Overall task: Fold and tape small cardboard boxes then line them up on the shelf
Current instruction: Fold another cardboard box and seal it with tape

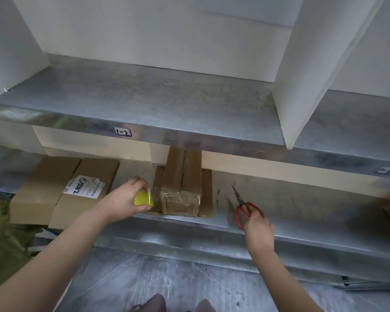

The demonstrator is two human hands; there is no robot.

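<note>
A small brown cardboard box [181,188] with clear tape over its near end stands on flat cardboard [206,192] on the lower metal shelf [302,212]. My left hand [126,199] grips a yellow tape roll [144,198] just left of the box, and a strip of clear tape stretches from the roll to the box's end. My right hand [258,226] holds the red-handled scissors [243,206] by the handles on the shelf, to the right of the box, with the blades pointing away from me.
Two larger cardboard boxes [54,190], one with a white label, lie at the left of the lower shelf. The upper metal shelf [167,104] overhangs, with a white divider [306,86] at right. A grey floor lies below.
</note>
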